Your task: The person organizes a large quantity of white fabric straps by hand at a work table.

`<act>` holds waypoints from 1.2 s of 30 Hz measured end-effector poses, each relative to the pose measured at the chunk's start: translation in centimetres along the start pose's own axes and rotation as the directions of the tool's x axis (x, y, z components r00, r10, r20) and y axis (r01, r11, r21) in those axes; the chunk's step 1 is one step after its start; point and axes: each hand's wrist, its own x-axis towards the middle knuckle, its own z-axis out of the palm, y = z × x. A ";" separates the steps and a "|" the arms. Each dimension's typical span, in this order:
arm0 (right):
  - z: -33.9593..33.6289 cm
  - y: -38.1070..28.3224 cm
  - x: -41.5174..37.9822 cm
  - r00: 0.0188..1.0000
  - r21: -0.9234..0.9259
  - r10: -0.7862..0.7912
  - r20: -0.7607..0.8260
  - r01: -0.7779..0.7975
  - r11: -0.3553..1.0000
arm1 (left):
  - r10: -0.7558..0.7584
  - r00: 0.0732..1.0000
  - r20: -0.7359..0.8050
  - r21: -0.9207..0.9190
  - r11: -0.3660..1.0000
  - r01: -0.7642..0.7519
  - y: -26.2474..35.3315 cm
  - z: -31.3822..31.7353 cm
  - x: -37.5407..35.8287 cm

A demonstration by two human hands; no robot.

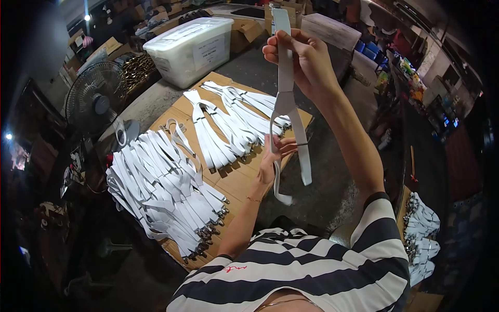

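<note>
A white suspender strap (285,73) hangs from my right hand (306,62), which pinches it near its upper end, high over the table's right side. Below the grip it splits at a joint into two straps. Lower down, my left hand (270,158) is at the left strap with its thumb against it; its other fingers stretch out behind toward the right strap. Left of my hands, a big pile of white suspenders (156,182) with metal clips lies on cardboard (234,184). Further back, more white suspenders (213,130) lie fanned out.
A lidded plastic box (192,52) stands at the back of the table. A fan (99,99) is at the left, near a heap of brass-coloured parts (138,73). More white straps with clips (422,223) lie at the lower right.
</note>
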 end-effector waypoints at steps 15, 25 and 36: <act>0.5 9.9 17.5 0.968 0.180 0.011 0.249 -0.057 0.982 | -0.178 0.979 0.095 0.017 0.984 0.177 1.5 -7.3 2.6; 1.0 22.5 30.2 0.897 0.271 0.191 0.399 -0.314 0.910 | -0.172 0.698 -0.695 0.180 0.898 0.401 -0.5 -12.3 3.0; 4.2 39.0 36.5 0.778 0.304 0.398 0.486 -0.578 0.757 | -0.257 0.773 -0.580 0.026 0.942 0.333 0.5 -15.9 3.0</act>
